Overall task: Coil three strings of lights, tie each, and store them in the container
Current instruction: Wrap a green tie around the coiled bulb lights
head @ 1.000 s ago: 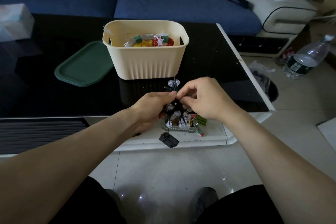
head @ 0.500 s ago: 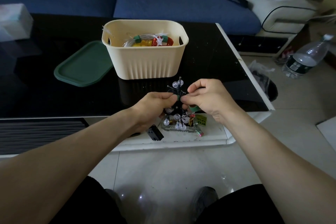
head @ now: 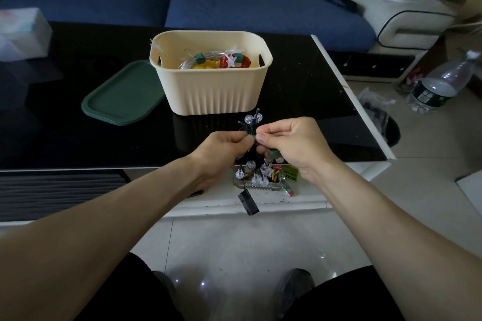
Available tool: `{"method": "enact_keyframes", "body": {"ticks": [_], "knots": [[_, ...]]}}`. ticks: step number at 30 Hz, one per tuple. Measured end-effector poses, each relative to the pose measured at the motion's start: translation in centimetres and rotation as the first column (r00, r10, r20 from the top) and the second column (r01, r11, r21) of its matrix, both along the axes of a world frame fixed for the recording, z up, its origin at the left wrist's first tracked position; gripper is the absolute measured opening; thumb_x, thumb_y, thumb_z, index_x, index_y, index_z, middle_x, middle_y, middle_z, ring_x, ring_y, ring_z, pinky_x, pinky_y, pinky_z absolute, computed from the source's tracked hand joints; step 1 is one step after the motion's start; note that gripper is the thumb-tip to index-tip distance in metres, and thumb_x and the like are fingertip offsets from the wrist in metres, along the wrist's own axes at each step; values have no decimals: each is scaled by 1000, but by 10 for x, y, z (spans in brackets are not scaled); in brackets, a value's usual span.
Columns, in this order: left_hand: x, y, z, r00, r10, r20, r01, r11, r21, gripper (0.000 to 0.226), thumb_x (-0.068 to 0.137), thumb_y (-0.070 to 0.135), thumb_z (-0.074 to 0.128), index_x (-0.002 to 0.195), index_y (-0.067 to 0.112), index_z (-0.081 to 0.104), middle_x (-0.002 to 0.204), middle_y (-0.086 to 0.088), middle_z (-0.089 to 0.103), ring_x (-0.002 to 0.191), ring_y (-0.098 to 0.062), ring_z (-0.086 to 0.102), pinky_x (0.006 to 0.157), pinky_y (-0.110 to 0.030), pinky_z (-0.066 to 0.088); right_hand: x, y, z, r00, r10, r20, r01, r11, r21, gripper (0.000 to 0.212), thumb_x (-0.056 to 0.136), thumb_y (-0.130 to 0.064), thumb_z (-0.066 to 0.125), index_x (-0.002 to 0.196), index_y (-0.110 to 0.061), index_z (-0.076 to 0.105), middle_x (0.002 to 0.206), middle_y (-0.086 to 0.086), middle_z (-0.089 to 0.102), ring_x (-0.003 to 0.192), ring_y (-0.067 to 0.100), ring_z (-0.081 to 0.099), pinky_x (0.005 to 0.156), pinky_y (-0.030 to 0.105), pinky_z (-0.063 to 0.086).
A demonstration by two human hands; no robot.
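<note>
A coiled string of lights (head: 251, 164) with dark wire and clear round bulbs hangs between my hands, just in front of the cream container (head: 211, 91). My left hand (head: 221, 150) grips the bundle from the left. My right hand (head: 292, 143) pinches a green tie (head: 251, 137) at the bundle's middle, thumb and finger against my left fingertips. A black battery box (head: 248, 202) dangles below on its wire. Two tied coils (head: 216, 60), one clear with a star and one red and yellow, lie inside the container.
A dark green lid (head: 122, 94) lies left of the container on the black glass table (head: 300, 101). A small clear tray of oddments (head: 276, 182) sits on the white lower ledge. A water bottle (head: 440, 83) lies on the floor at right; a blue sofa (head: 234, 5) behind.
My right hand has turned and moved its pinch up to the bundle's middle, the green tie now showing between the fingertips. The battery box has swung from left to right below.
</note>
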State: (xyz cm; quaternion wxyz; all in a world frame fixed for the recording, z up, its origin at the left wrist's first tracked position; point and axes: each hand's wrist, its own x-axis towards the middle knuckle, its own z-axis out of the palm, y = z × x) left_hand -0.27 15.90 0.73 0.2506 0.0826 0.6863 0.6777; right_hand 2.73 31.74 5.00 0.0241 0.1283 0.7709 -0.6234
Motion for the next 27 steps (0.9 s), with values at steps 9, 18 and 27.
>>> {"method": "enact_keyframes", "body": {"ticks": [9, 18, 27], "knots": [[-1, 2, 8, 949, -9, -314, -83, 957, -280, 29, 101, 16, 53, 81, 0, 65, 65, -13, 51, 54, -17, 42, 52, -29, 35, 6, 9, 19, 974, 201, 101, -208, 976, 66, 8, 90, 0, 70, 98, 0, 68, 74, 16, 74, 60, 20, 72, 54, 27, 59], [-1, -2, 14, 868, -155, -472, -30, 932, -362, 19, 95, 4, 53, 92, 7, 72, 78, -18, 70, 63, -12, 52, 55, -33, 43, 5, 7, 26, 903, 428, 26, -419, 867, 269, 10, 94, 0, 65, 102, -4, 70, 73, 12, 72, 55, 14, 69, 50, 21, 52], [-1, -9, 13, 908, -172, -382, 26, 933, -358, 29, 98, 6, 53, 73, 18, 62, 63, -4, 53, 53, -11, 41, 50, -28, 36, 8, 25, 23, 794, 601, 96, -603, 798, -6, 50, 88, 23, 51, 121, -12, 65, 105, 11, 77, 100, 22, 74, 82, 32, 61]]}}
